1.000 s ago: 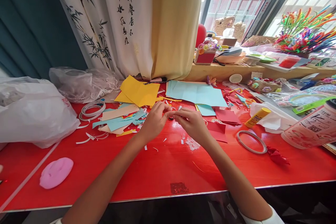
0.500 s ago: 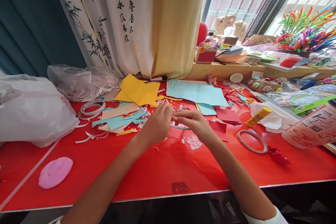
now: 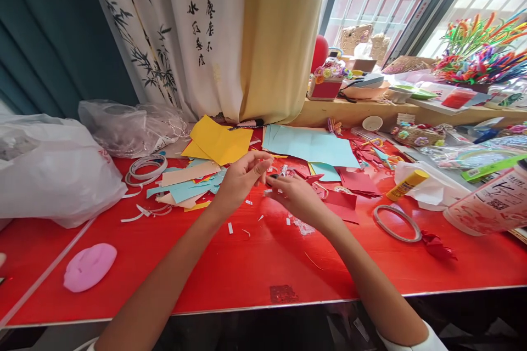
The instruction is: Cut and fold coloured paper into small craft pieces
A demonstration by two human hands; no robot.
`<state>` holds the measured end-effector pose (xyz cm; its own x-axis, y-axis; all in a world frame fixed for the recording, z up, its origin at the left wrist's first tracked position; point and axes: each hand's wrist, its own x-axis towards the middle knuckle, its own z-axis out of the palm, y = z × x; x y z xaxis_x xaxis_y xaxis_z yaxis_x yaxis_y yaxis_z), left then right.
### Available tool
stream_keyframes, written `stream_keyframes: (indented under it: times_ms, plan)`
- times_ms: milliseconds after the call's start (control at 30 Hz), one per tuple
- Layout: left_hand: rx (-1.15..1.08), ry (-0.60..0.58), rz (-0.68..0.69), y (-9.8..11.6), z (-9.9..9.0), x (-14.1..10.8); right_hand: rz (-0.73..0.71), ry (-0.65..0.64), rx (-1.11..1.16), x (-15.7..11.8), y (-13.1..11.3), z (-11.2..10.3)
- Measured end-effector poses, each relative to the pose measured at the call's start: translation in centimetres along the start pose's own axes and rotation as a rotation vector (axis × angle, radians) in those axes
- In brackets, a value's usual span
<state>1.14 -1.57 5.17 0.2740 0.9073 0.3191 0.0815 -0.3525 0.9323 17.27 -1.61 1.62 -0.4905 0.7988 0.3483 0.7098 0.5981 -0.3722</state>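
My left hand (image 3: 242, 178) is raised over the middle of the red table, its thumb and fingers curled together; anything pinched in them is too small to make out. Close beside it, my right hand (image 3: 300, 196) reaches in from the right with its fingers bent toward the left fingertips. A small dark thing (image 3: 274, 176) shows at the right fingertips. Just behind the right hand, a pointed piece of red paper (image 3: 313, 179) sticks out; I cannot tell whether the hand holds it. Tiny white scraps (image 3: 230, 227) lie below the hands.
Yellow paper (image 3: 222, 140), light blue sheets (image 3: 308, 143) and paper strips (image 3: 191, 186) lie behind the hands. To the right are red paper squares (image 3: 358, 182), a glue stick (image 3: 407, 185), a tape ring (image 3: 397, 224) and a large cup (image 3: 489, 200). Pink clay (image 3: 89, 267) and tape rolls (image 3: 146, 169) lie left.
My hands have moved slightly apart from their close pinch. The curved band under them no longer shows there, and a red paper point now shows behind my right hand. White scraps appear below.
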Motion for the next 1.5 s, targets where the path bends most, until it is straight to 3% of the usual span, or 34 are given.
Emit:
stream_keyframes:
  times_ms: [67, 167, 400, 633, 767, 1000, 1167, 1300, 1433, 1500]
  plan:
    - [-0.065, -0.043, -0.046, -0.3, -0.1, 0.2, -0.079, -0.124, -0.097, -0.1, -0.3, 1.4]
    - [-0.142, -0.023, -0.056, -0.7, 0.0, 0.2, -0.156, -0.284, -0.014, -0.4, -0.7, 2.5]
    - [-0.212, -0.01, -0.066, -1.0, 0.2, 0.3, -0.084, -0.533, 0.277, -0.3, -0.3, 1.0]
    - [-0.23, -0.004, -0.037, -1.0, -0.1, 0.4, -0.197, -0.396, 0.415, 0.2, 0.2, 2.1]
    - [-0.319, 0.025, -0.042, -1.1, -0.5, 0.6, -0.089, -0.331, 0.438, 0.1, 0.3, 2.3]
    - [-0.325, 0.044, -0.035, -1.2, -0.5, 0.6, 0.081, -0.437, 0.563, 0.1, 0.2, 1.2]
    - [-0.303, 0.001, -0.044, -1.1, -0.4, 0.5, -0.001, -0.312, 0.436, 0.1, -0.1, 1.6]
    - [-0.213, -0.048, -0.086, -1.3, -0.4, 0.6, 0.004, -0.026, 0.342, 0.3, -0.1, 1.9]
    - [-0.04, -0.055, -0.136, -1.7, -0.2, 0.7, 0.051, 0.259, 0.474, 0.2, -0.3, 0.8]
    - [-0.016, -0.069, -0.176, -2.0, 0.1, 0.5, 0.014, 0.339, 0.546, 0.0, -0.6, 0.0]
